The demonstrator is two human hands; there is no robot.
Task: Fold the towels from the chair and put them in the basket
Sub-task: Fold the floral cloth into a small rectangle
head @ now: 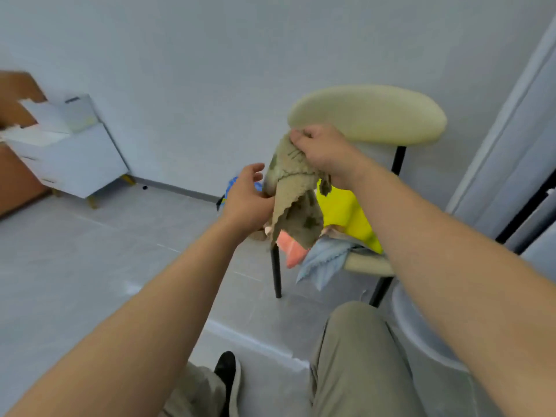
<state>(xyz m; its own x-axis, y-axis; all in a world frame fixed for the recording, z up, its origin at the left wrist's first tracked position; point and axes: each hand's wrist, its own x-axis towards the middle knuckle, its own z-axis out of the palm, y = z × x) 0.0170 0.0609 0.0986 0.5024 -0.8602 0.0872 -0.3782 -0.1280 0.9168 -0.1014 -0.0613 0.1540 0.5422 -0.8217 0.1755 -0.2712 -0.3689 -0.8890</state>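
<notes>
An olive-green towel with darker patches hangs in the air in front of the chair. My right hand is shut on its top edge. My left hand holds the towel's left side lower down, thumb and fingers partly spread. On the chair seat lie more towels: a yellow one, a pink one, a light blue one hanging over the front edge, and a blue one mostly hidden behind my left hand. No basket can be identified for sure.
The cream chair stands on black legs against a grey wall. A white round object sits low at the right by my leg. A white drawer cabinet stands at the far left. Grey tiled floor lies open to the left.
</notes>
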